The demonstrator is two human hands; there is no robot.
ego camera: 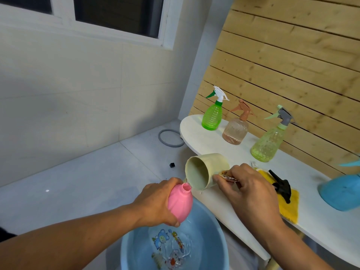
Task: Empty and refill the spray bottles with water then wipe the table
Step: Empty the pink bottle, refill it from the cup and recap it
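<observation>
- Pink bottle (180,203): cap off, neck open, tilted, held over the blue basin (214,240) at near centre; its mouth sits just under the lip of the cream cup (204,170).
- Left hand (157,203): fingers wrapped round the bottle's body.
- Right hand (249,190): fingers closed on the cup's handle, cup tipped on its side toward the bottle's mouth.
- Basin holds water, cartoon print on its bottom.
- White worktop (321,217) runs along the right; on it, far to near: green spray bottle (212,115), brown spray bottle (235,129), pale-green spray bottle (270,141), black spray head (281,186) lying on a yellow cloth (288,205), blue bottle (341,191) at the right edge, blurred.
- Room: tiled floor (87,172), white wall with window (109,14) far left, wood-slat wall (292,55) behind the worktop.
</observation>
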